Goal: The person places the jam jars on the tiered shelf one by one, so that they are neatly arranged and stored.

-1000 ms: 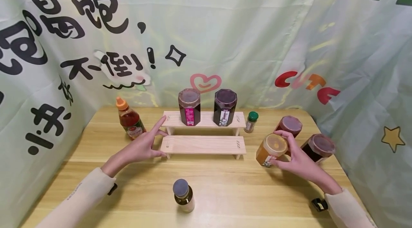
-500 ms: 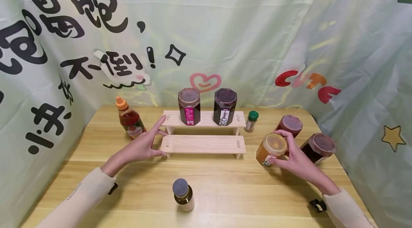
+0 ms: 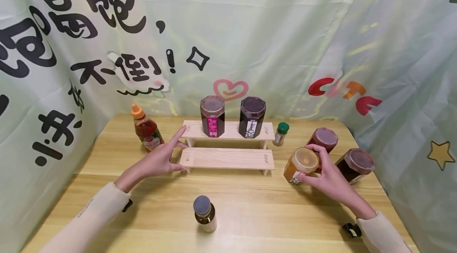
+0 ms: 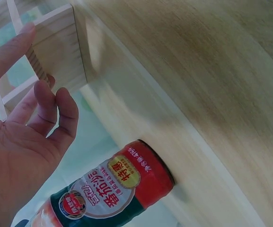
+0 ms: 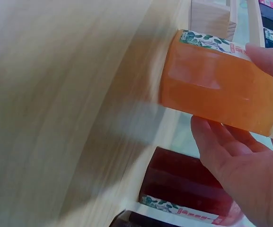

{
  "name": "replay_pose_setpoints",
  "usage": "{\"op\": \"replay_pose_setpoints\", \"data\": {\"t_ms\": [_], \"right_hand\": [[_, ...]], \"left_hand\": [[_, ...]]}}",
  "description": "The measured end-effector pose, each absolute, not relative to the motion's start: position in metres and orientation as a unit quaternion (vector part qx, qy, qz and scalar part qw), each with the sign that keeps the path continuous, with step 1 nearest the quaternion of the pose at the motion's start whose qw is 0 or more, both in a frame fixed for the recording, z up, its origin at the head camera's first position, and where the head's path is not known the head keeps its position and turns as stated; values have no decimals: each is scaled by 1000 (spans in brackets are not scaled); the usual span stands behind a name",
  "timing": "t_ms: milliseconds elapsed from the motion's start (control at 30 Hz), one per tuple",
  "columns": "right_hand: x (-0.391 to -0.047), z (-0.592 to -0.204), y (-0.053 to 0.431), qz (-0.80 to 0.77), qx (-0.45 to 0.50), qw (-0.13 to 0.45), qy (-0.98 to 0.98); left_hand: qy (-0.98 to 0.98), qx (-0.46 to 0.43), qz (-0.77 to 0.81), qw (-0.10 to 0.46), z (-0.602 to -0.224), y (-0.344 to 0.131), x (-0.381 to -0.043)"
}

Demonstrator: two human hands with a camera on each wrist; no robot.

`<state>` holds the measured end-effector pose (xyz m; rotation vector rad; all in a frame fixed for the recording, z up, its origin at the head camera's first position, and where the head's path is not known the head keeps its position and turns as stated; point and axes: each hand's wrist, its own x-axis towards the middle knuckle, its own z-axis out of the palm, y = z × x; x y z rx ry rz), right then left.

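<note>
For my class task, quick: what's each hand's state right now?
Left hand: open, touching the shelf at its left end.
Right hand: holding the orange jar.

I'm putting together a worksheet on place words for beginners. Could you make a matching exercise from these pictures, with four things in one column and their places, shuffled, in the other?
Things
1. amber jar
2. green-capped bottle
3. grey-capped bottle
4. pink-labelled jar

Places
A. on the table, beside the right end of the upper shelf
B. held in the right hand
C. standing on the upper shelf
D. on the table, in front of the lower shelf

Right pairs
1-B
2-A
3-D
4-C
</note>
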<state>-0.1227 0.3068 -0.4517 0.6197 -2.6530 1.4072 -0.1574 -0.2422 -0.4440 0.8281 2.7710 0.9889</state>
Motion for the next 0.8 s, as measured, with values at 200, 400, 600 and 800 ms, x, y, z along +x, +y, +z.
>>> {"op": "replay_pose_setpoints", "data": {"t_ms": [200,400,600,800], "right_hand": [[-118,-448,303,453,189,49,-870],[-117,-437,297,460,180,75,-866],[-113,-426,289,469,176,93,-861],[-113,-413,274,470,189,86,-858]], "left_hand": [[906,273,320,49,-444,-240,-161],[906,273,321,47,-443,-240,-163],[906,271,320,53,-443,-241,-162],[907,271,319,49,-444,-243,-159]]}}
